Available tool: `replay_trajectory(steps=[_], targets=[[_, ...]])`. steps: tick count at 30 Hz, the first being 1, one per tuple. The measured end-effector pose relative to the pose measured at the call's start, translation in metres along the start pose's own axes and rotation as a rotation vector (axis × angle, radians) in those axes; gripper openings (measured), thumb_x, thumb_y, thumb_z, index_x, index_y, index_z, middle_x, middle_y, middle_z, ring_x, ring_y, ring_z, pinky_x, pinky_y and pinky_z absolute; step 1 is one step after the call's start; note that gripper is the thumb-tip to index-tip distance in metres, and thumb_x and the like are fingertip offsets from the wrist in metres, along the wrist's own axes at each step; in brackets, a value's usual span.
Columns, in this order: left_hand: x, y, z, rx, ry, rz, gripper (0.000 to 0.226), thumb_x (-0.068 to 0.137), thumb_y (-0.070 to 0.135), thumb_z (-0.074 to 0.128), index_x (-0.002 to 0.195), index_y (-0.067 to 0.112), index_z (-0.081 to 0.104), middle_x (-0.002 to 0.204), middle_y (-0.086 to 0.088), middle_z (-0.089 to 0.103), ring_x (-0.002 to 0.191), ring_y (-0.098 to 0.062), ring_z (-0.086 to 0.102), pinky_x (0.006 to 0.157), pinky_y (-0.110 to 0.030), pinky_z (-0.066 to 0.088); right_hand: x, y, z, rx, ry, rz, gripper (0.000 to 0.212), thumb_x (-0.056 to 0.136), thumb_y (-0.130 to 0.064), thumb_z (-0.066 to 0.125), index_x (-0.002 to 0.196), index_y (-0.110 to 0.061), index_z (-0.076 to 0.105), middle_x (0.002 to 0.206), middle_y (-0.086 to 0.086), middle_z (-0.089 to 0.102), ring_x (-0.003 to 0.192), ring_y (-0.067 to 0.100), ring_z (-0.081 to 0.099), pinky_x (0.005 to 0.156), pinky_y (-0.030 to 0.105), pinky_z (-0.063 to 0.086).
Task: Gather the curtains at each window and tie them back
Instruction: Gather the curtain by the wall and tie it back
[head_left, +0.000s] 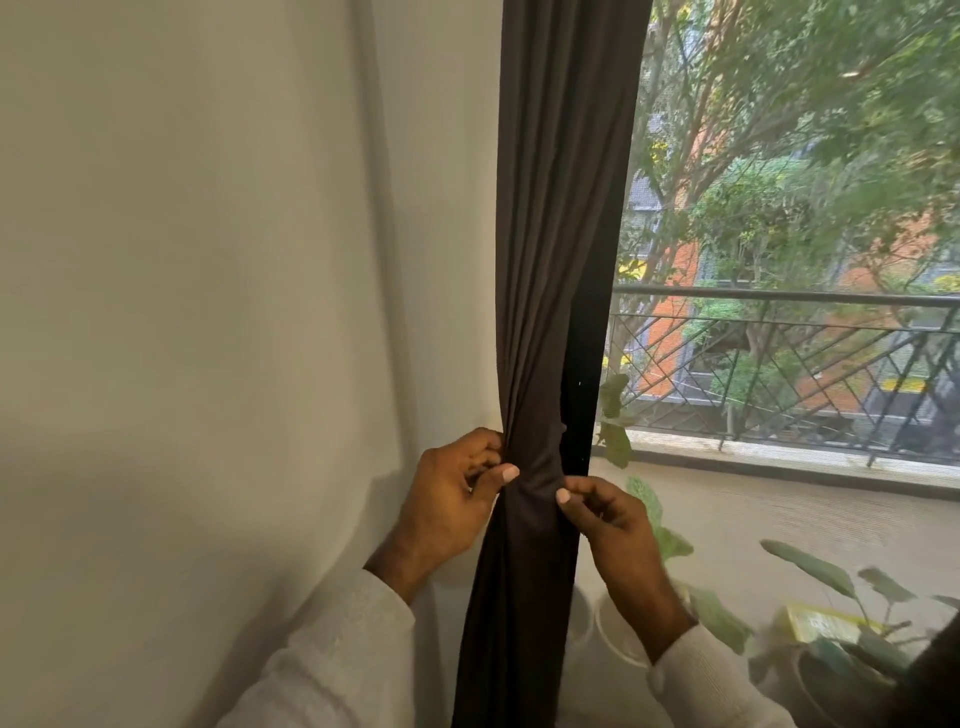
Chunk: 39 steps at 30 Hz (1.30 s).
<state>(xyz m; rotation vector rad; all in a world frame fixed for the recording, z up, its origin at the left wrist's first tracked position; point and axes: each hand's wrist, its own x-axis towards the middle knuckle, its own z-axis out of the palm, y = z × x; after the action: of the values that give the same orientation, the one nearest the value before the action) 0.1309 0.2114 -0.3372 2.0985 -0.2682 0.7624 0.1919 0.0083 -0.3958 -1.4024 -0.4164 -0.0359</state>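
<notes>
Where the dark brown curtain (550, 260) narrows to its tightest point, both hands close on it from opposite sides. The curtain hangs as a gathered column between the pale wall (208, 260) on its left and the black window frame (584, 364) just to its right, its folds running down and drawing in to a bunched waist, then falling straight again below.

The left hand (452, 499) sits against the curtain's left edge at that waist. Its thumb (501, 475) lies flat across the front of the bunched cloth, while the curled fingers (480, 441) go round behind the edge, so the fabric is pinched between thumb and fingers.

The right hand (608, 519) meets the curtain's right edge slightly lower. Its thumb tip (563, 496) presses on the front of the cloth and the forefinger is bent close above it; the other fingers are folded in toward the palm. Whether they hold cloth or a tie behind the curtain cannot be told.

Both wrists come out of white sleeves (343, 654) below the curtain's waist. To the right of the curtain, beyond the glass, stand leafy potted plants (810, 571), a metal balcony railing (779, 343) and trees (779, 130).
</notes>
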Motion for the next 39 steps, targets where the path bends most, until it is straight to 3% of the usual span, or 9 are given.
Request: replay_trajectory(steps=[3,7,13,16,19,23,29,35,39], targets=[[0.0,0.001,-0.002,0.052,0.041,-0.013,0.024,0.102,0.024,0.074,0.091,0.038,0.058,0.066,0.014,0.059,0.059,-0.007,0.057,0.063,-0.038,0.058,-0.01,-0.003,0.001,-0.125,0.066,-0.077,0.006,0.091,-0.003,0.078,0.091,-0.009,0.078,0.085,0.012,0.074,0.081,0.027,0.07,0.079,0.035,0.057],[-0.003,0.005,-0.003,0.147,0.078,-0.04,0.018,0.103,0.026,0.072,0.091,0.032,0.06,0.069,0.013,0.062,0.062,-0.011,0.063,0.06,-0.028,0.055,-0.031,-0.016,0.015,-0.342,0.003,-0.459,0.008,0.093,-0.006,0.078,0.09,-0.014,0.077,0.084,-0.005,0.071,0.079,0.014,0.069,0.072,0.023,0.054],[0.0,0.006,-0.011,-0.174,-0.162,-0.081,0.023,0.102,0.006,0.07,0.093,0.026,0.063,0.078,0.013,0.071,0.076,-0.005,0.068,0.08,-0.02,0.053,-0.007,0.006,0.007,-0.186,0.187,-0.044,0.03,0.099,-0.004,0.07,0.121,-0.024,0.07,0.116,-0.009,0.073,0.103,0.009,0.072,0.085,0.032,0.06],[0.002,0.008,-0.012,-0.185,-0.224,-0.088,0.016,0.103,0.008,0.07,0.097,0.022,0.066,0.083,0.01,0.075,0.082,-0.01,0.073,0.085,-0.024,0.056,0.0,0.005,0.006,-0.121,0.067,0.045,0.033,0.094,0.011,0.067,0.113,-0.015,0.075,0.102,-0.006,0.08,0.099,0.01,0.075,0.084,0.022,0.059],[0.001,0.005,-0.011,-0.067,-0.101,-0.075,0.014,0.101,0.019,0.074,0.093,0.027,0.065,0.08,0.01,0.073,0.078,-0.014,0.073,0.079,-0.028,0.06,-0.004,0.005,0.002,-0.17,0.17,0.046,0.02,0.095,-0.001,0.073,0.094,-0.02,0.081,0.086,-0.003,0.08,0.08,0.015,0.075,0.078,0.039,0.061],[-0.005,0.008,-0.008,0.177,0.171,-0.093,0.013,0.098,0.027,0.077,0.092,0.019,0.069,0.073,0.007,0.069,0.066,-0.016,0.07,0.067,-0.039,0.064,-0.026,-0.003,0.003,-0.299,0.364,-0.163,0.014,0.094,-0.015,0.078,0.1,-0.027,0.081,0.087,-0.011,0.077,0.076,0.01,0.069,0.075,0.04,0.06],[-0.017,0.031,0.02,0.285,0.211,-0.031,0.014,0.1,0.035,0.073,0.095,0.022,0.069,0.079,0.009,0.073,0.07,-0.012,0.07,0.066,-0.03,0.062,-0.049,-0.006,0.02,-0.707,0.186,-0.577,0.022,0.095,-0.015,0.069,0.115,-0.016,0.079,0.108,-0.003,0.069,0.101,0.015,0.065,0.088,0.028,0.054],[-0.011,0.022,0.018,-0.043,0.035,-0.087,0.012,0.099,0.036,0.074,0.089,0.031,0.069,0.077,0.011,0.074,0.071,-0.018,0.074,0.072,-0.047,0.064,-0.047,-0.011,0.022,-0.528,0.139,-0.578,0.03,0.093,-0.003,0.067,0.119,-0.009,0.079,0.125,-0.001,0.07,0.119,0.014,0.067,0.103,0.026,0.051],[-0.011,0.017,0.013,-0.156,-0.052,-0.115,0.007,0.101,0.021,0.074,0.098,0.024,0.08,0.084,0.009,0.079,0.081,-0.019,0.077,0.083,-0.047,0.066,-0.048,-0.015,0.022,-0.246,0.185,-0.371,0.021,0.101,-0.001,0.067,0.115,-0.013,0.076,0.112,-0.004,0.078,0.108,0.019,0.074,0.093,0.041,0.06]])
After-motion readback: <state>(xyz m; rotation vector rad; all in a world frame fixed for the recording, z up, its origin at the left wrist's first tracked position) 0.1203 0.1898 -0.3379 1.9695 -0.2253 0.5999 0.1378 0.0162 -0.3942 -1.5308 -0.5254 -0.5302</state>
